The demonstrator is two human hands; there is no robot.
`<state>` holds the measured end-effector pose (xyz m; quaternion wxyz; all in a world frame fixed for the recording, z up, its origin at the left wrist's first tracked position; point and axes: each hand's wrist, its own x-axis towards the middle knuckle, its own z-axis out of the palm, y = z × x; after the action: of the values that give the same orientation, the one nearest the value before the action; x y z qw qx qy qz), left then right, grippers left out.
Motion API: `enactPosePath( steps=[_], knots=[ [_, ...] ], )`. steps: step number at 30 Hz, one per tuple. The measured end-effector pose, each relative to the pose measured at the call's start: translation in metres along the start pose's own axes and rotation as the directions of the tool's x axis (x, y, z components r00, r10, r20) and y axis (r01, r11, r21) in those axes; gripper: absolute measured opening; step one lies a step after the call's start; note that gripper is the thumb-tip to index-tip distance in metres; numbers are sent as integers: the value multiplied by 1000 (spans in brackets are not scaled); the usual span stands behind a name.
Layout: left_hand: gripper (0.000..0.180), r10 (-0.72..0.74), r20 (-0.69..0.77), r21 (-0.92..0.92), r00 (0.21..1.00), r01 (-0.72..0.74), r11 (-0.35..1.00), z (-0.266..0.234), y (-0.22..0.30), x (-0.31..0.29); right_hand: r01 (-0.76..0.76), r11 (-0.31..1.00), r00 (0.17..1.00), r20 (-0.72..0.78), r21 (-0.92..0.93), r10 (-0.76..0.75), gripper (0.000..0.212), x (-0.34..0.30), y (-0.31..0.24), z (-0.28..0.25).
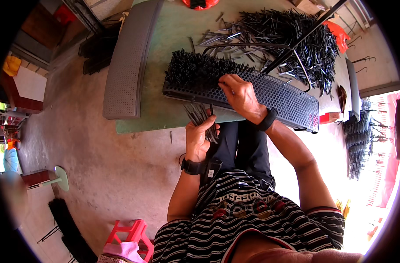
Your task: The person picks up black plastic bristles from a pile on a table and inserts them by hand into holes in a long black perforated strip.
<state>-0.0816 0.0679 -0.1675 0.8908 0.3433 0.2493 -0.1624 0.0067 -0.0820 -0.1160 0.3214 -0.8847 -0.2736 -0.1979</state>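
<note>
A long dark rack (285, 100) with a perforated top lies aslant on the green table. Its left part bristles with upright thin dark rods (192, 70), while rows of open holes show on the right part. Just off the rack's near edge, my left hand (197, 139) is closed round a bundle of thin dark rods (195, 113) that fan out past the fingers. My right hand (243, 94) hovers over the rack at the border of the filled part, thumb and fingers pinched together. What is between those fingertips is too small to make out.
A large heap of loose dark rods (296, 39) covers the far right of the green table (165, 118). A black metal bar frame (298, 65) stands behind the rack. Grey perforated panels (127, 65) lie along the table's left side. A red stool (132, 236) stands on the floor.
</note>
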Motion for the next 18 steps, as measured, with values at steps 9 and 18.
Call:
enactPosePath(
  steps=[9, 18],
  knots=[
    [24, 21, 73, 39, 997, -24, 999, 11, 6, -7, -509, 842, 826, 378, 180, 419, 16, -8, -19, -13],
    [28, 0, 90, 35, 996, -3, 999, 9, 5, -6, -306, 820, 904, -123, 483, 409, 15, 3, -31, -12]
  ],
)
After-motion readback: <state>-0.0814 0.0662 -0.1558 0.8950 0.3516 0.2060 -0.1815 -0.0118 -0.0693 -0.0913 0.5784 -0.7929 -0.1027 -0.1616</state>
